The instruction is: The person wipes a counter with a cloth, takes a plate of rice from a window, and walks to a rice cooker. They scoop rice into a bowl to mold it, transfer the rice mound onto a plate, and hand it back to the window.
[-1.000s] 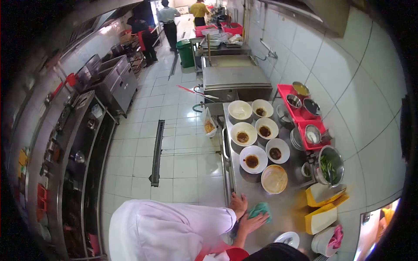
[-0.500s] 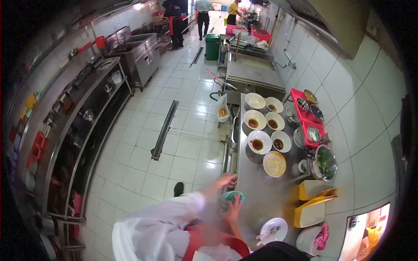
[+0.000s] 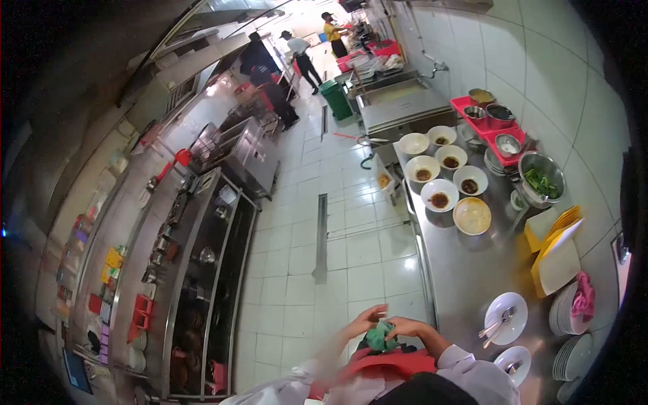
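Note:
A crumpled green cloth (image 3: 379, 336) is in front of my red apron (image 3: 388, 368), at the bottom middle of the head view. My right hand (image 3: 412, 329) is closed on its upper right side. Just left of the cloth, my left hand (image 3: 366, 321) is raised with its fingers stretched out and apart. Both hands are over the floor side of the steel counter (image 3: 451, 270). To their right on the counter stand a white bowl (image 3: 513, 309) with a spoon and fork, and a second bowl (image 3: 516, 358) with cutlery.
Several bowls with dark sauce (image 3: 439, 200) and a yellowish bowl (image 3: 472, 216) stand farther up the counter. Beyond are red trays (image 3: 503, 138), a steel bowl of greens (image 3: 540, 182), yellow folders (image 3: 557, 236) and stacked plates (image 3: 574, 356). Steel shelving (image 3: 209, 270) lines the left; people stand far back.
The green cloth has left the counter edge and is now in front of my apron, held by my right hand. My left hand has come away from the edge. The view has turned left.

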Motion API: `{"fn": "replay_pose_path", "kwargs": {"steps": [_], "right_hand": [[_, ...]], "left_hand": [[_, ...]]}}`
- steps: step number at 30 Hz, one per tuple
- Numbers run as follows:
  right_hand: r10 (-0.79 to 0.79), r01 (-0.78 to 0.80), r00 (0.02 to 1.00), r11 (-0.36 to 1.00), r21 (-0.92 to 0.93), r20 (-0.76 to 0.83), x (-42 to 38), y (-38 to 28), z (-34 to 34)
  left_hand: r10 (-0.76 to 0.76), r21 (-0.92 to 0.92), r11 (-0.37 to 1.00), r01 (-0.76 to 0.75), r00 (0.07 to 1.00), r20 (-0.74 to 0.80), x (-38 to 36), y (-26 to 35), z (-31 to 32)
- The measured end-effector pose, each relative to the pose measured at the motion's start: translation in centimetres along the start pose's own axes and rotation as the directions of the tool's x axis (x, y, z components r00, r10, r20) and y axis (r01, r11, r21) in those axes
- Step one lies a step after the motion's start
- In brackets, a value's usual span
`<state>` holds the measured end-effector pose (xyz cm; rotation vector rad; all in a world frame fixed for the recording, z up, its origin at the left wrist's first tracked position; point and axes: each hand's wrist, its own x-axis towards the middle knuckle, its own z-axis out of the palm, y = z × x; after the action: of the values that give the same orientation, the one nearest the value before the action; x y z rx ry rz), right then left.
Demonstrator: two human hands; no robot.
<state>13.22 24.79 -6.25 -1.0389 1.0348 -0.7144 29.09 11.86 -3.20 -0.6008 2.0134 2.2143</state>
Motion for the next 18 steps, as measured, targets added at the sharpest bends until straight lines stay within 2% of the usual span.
{"fn": "replay_pose_path", "kwargs": {"steps": [1,2,4,6,7,8,9,10,11,12,13,14,15,16,18], "right_hand": [[-0.088,0.092,0.995,0.988,0.125,-0.037,-0.5,-0.8,0.8],[-0.072,0.075,0.997,0.989,0.131,-0.028,-0.3,-0.5,1.1],[0.129,-0.070,0.983,0.920,0.385,-0.130,0.8,1.5,0.5],[0.196,-0.154,0.977,0.925,0.348,-0.087,0.3,3.8,0.0],[0.217,-0.154,0.944,0.955,0.252,-0.247,-0.9,2.7,0.3],[0.215,-0.166,0.893,0.974,0.155,-0.394,-1.8,1.3,0.6],[0.138,-0.128,0.961,0.990,0.057,-0.240,-2.7,-0.4,-0.4],[0.150,-0.139,0.963,0.988,0.062,-0.223,-2.9,1.3,-0.5],[0.132,-0.138,0.917,0.990,0.009,-0.377,-2.9,3.3,-1.1],[0.096,-0.143,0.844,0.989,-0.048,-0.528,-3.3,3.2,-1.5],[0.186,-0.209,0.789,0.978,0.029,-0.586,-3.6,2.9,-1.8],[0.179,-0.209,0.783,0.978,0.020,-0.596,-3.4,2.8,-2.4],[0.224,-0.096,0.774,0.966,0.241,-0.592,-3.4,2.5,-2.3],[0.267,0.024,0.772,0.895,0.446,-0.577,-3.4,2.2,-2.3],[0.243,0.029,0.787,0.903,0.428,-0.567,-4.1,-0.4,-2.3]], "left_hand": [[-0.007,-0.009,1.000,0.007,1.000,-0.011,0.0,-0.7,-0.2],[-0.024,-0.033,0.999,0.023,0.999,-0.032,0.3,-2.0,-0.3],[-0.042,-0.081,0.996,0.038,0.998,-0.042,0.6,-3.0,0.8],[-0.092,0.011,0.996,0.091,0.994,0.062,0.2,-2.2,1.1],[-0.049,0.092,0.994,0.051,0.999,-0.022,0.1,-2.1,1.4],[-0.057,0.090,0.994,0.060,0.998,-0.035,0.1,-1.6,1.1],[-0.005,0.171,0.985,0.010,0.999,-0.032,0.5,-0.8,1.0],[0.047,0.247,0.968,-0.041,0.999,-0.020,0.9,-0.3,1.2],[0.060,0.258,0.966,-0.029,0.991,-0.116,1.5,-0.1,1.4],[0.065,0.253,0.967,-0.035,0.992,-0.110,1.9,0.2,1.5],[0.060,0.326,0.945,-0.012,0.988,-0.139,2.6,0.8,1.3],[0.061,0.397,0.918,0.012,0.983,-0.171,3.3,1.5,1.1],[0.054,0.430,0.903,0.014,0.988,-0.146,3.4,3.1,1.3],[0.061,0.425,0.905,0.008,0.987,-0.147,3.7,3.0,1.3],[0.237,0.596,0.794,-0.121,0.964,-0.120,4.7,2.9,1.4]]}}
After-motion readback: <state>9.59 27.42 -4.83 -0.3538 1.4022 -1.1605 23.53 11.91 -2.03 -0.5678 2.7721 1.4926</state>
